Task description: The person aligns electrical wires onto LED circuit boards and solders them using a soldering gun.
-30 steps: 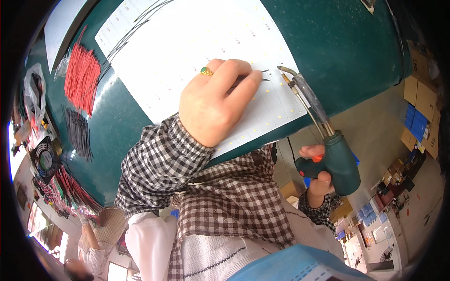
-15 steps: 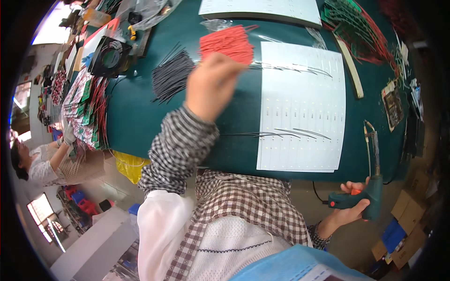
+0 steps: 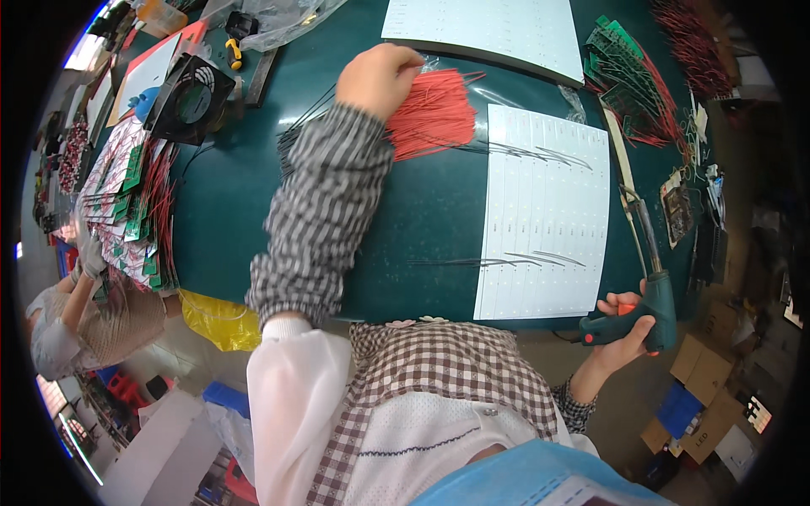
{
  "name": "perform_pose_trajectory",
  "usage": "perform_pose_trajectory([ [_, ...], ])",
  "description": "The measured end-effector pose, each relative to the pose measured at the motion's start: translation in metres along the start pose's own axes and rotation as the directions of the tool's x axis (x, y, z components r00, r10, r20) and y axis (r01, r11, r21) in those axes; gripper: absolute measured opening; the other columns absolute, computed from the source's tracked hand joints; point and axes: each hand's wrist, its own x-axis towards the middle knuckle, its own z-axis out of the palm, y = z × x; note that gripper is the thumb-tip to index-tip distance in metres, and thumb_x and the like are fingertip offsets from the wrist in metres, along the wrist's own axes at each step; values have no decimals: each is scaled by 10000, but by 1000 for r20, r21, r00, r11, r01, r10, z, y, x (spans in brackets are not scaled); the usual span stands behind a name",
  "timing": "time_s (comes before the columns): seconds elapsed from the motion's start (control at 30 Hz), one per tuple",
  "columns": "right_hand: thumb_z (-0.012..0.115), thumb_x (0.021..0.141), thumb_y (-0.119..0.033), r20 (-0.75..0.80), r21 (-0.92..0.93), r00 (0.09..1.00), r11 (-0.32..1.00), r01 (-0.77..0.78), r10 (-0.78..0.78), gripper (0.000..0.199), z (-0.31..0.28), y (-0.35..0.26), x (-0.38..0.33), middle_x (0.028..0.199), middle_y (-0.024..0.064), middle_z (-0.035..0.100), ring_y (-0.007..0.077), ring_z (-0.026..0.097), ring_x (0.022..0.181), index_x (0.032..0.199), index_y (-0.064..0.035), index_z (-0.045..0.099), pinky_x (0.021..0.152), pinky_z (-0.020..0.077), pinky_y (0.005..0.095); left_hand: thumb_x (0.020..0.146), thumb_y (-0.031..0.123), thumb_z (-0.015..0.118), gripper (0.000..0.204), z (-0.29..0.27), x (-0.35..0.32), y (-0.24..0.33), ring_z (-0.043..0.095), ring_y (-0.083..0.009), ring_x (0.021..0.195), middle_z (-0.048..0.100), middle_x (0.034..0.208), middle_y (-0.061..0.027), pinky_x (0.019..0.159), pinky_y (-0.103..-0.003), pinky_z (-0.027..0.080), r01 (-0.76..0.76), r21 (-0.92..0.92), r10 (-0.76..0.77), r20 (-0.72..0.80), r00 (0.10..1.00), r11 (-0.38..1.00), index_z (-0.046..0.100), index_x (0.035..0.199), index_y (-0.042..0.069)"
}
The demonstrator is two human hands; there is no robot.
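My left hand [image 3: 377,82] is over the far left corner of a pile of red wires [image 3: 433,115], its fingers curled together. Whatever lies between those fingertips is hidden. Beneath my left sleeve, a bundle of black wires [image 3: 293,135] is mostly covered. My right hand [image 3: 623,327] grips a green soldering gun [image 3: 661,312] with a red trigger, its tip pointing up past the table's near edge. Between the hands lies a white panel of narrow circuit strips [image 3: 540,211]. Several black wires [image 3: 544,260] lie across it in two rows, near and far.
A stack of white panels [image 3: 481,25] stands at the back. Green boards with red wires lie at the right [image 3: 624,76] and left [image 3: 139,202]. A black fan [image 3: 191,99] stands at the left, near a gloved co-worker's hand [image 3: 90,253].
My left hand has moved away from me to the far edge of the red wires, its sleeve now covering the black bundle. The view has shifted; my right hand still holds the soldering gun.
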Motion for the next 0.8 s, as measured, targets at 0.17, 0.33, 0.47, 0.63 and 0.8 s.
perform_pose_trajectory([
  [0.17,486,958,-442,-12,-45,998,998,53,-54,631,16,-11,-5,877,146,612,217,658,743,1271,105,448,600,592,277,802,164,643,218,14,46,-15,666,-259,870,703,926,-98,789,-358,528,-31,209,-47,355,933,977,697,1001,96],
  [0.33,478,957,-453,-88,-37,995,998,-44,40,639,26,-18,1,879,143,613,214,660,736,1275,100,449,598,592,279,772,133,631,189,7,54,-17,652,-290,850,685,869,-114,771,-390,520,-276,305,121,441,889,912,681,944,71],
  [0.47,477,956,-455,-29,-36,999,999,-39,38,641,34,-19,7,886,142,616,213,662,729,1279,98,448,599,592,280,789,125,602,167,0,57,-16,633,-304,872,658,887,-117,776,-404,511,-326,345,126,493,861,880,675,929,72],
  [0.63,473,954,-465,-93,-61,991,993,-97,91,649,38,-18,13,889,143,619,214,664,723,1276,98,452,589,589,287,834,153,558,164,-10,51,-23,621,-324,859,636,917,-125,740,-424,497,-324,269,186,434,881,907,620,966,80],
  [0.8,468,951,-479,-58,-48,994,994,-97,94,663,36,-12,21,888,143,618,211,661,720,1273,100,453,589,586,287,831,146,539,135,-15,49,-20,626,-335,812,645,885,-127,704,-450,502,-322,266,198,405,893,909,607,918,69],
])
